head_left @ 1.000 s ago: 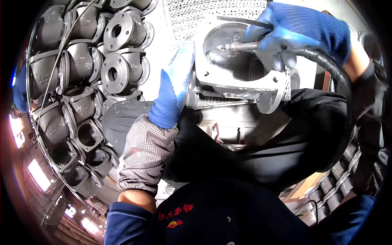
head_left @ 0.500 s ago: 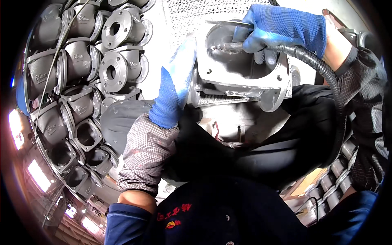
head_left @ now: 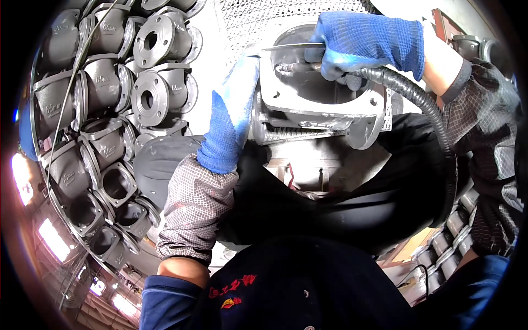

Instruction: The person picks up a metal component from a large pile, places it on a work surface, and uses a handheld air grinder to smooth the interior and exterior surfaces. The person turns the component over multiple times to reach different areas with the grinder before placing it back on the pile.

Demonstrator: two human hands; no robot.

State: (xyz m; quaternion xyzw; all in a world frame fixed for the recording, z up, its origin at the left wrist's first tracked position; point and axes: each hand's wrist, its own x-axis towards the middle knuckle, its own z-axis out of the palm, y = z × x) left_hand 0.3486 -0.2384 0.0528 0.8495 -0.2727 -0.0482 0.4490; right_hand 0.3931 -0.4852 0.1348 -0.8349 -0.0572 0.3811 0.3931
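A large grey metal valve body casting (head_left: 308,104) lies before me, its square flanged opening facing up. My left hand (head_left: 236,99), in a blue glove, holds its left side; glare washes out part of the fingers. My right hand (head_left: 366,47), also gloved in blue, is closed over the opening around a slim grinding tool (head_left: 297,67) whose tip points left inside the cavity. A thin metal rod (head_left: 291,47) also sticks out of the right hand, crossing the opening toward the left rim. The tool's black wrapped hose (head_left: 407,85) runs down along my right forearm.
Many similar grey castings (head_left: 104,82) are stacked at the left, with a thin cable (head_left: 69,99) hanging in front. More castings (head_left: 440,247) stand at the lower right. A pale mesh sheet (head_left: 247,22) lies behind the casting. My knees (head_left: 165,159) flank the work spot.
My right hand has shifted left and slightly nearer, and the thin rod has come down across the opening toward the left rim. The left hand stays at the casting's side.
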